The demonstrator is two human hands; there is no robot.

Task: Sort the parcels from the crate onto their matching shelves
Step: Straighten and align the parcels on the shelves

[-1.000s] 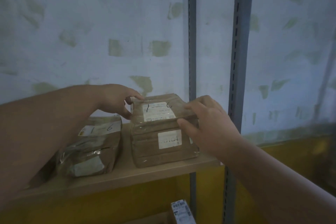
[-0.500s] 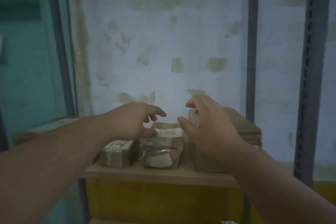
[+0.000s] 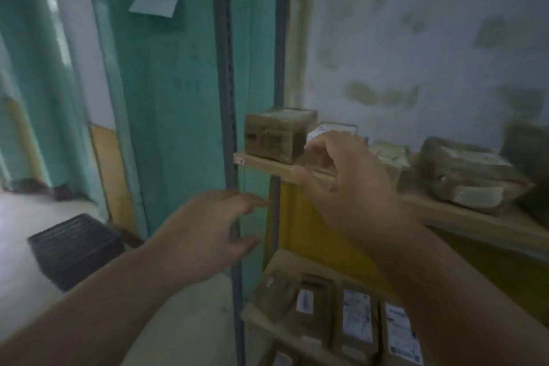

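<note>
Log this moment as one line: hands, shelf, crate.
left hand: open, empty | right hand: open, empty, near wooden upper shelf | brown taped parcels: shelved | dark plastic crate: on floor, left

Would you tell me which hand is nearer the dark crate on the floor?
Left. The left hand hangs just right of the crate; the right hand is farther right, by the shelf.

Upper shelf [image 3: 267, 164]: brown box [image 3: 279, 134] at its left end, wrapped parcels [image 3: 463, 175] along toward the right.
Lower shelf [image 3: 258, 318]: labelled parcels [image 3: 356, 315] side by side.
Floor [image 3: 23, 246]: dark crate [image 3: 74, 246].
</note>
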